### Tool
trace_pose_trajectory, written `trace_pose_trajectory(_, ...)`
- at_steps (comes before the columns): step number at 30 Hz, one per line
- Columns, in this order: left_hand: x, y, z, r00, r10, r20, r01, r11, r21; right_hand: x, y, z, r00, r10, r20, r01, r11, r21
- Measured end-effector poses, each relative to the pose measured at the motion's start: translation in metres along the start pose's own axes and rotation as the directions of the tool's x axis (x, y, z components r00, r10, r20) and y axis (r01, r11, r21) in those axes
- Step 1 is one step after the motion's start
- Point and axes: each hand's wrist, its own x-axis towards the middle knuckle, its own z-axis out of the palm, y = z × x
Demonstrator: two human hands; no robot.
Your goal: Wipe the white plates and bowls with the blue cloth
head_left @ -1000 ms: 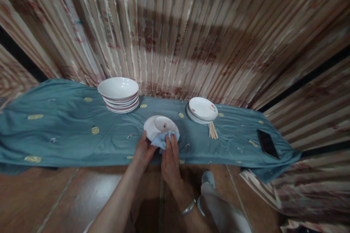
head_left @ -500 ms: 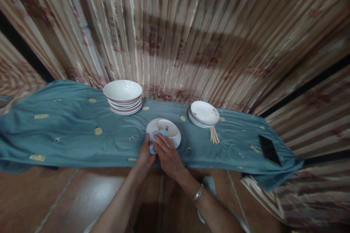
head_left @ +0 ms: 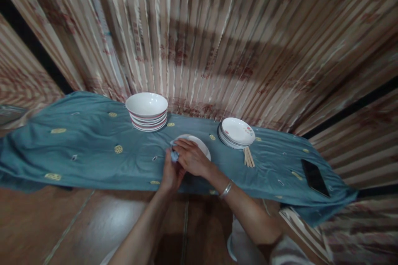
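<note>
A white plate [head_left: 202, 145] is in front of me near the table's front edge, its middle mostly hidden by my right hand. My left hand [head_left: 172, 173] is closed on the plate's near left rim, thumb up and the other fingers out of sight. My right hand [head_left: 191, 157] lies across the plate with bent fingers, pressing a crumpled light blue cloth [head_left: 174, 156] against the left rim. Only a small bit of the cloth shows between the two hands.
A stack of white bowls [head_left: 146, 107] with red rims stands back left. To the right are stacked plates [head_left: 238, 131] with a flower print, wooden chopsticks [head_left: 248, 158] and a black phone [head_left: 314, 177]. A teal cloth [head_left: 93, 149] covers the table; a curtain hangs behind.
My right hand has slid up over the plate toward its left rim, covering the plate's middle and most of the cloth. The view has shifted slightly left.
</note>
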Motion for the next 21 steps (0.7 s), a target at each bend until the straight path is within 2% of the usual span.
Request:
trace_pose_trajectory(3, -0.001, 0.0, -0.001, 1.0, -0.011, 0.021, 0.009, 0.996, 0.087, 0.019, 0.015, 0.003, 1.0, 0.0, 0.023, -0.001, 1.0, 0.031)
trace_pose_trajectory(6, 0.0, -0.001, -0.003, 0.999, 0.041, 0.025, -0.044, 0.987, 0.154, 0.033, 0.029, 0.005, 0.998, 0.04, 0.052, -0.043, 0.996, 0.074)
trace_pose_trajectory(12, 0.001, -0.003, -0.006, 0.989, 0.059, 0.132, -0.085, 0.977, 0.197, 0.042, 0.036, -0.006, 0.987, 0.052, 0.153, -0.083, 0.976, 0.201)
trace_pose_trajectory(17, 0.004, -0.008, -0.01, 0.994, 0.095, 0.059, -0.105, 0.972, 0.209, 0.045, 0.035, -0.015, 0.966, 0.087, 0.244, -0.155, 0.949, 0.275)
trace_pose_trajectory(21, 0.004, -0.01, -0.013, 0.992, 0.091, 0.088, -0.109, 0.967, 0.23, 0.05, 0.046, -0.012, 0.96, 0.18, 0.213, -0.246, 0.906, 0.343)
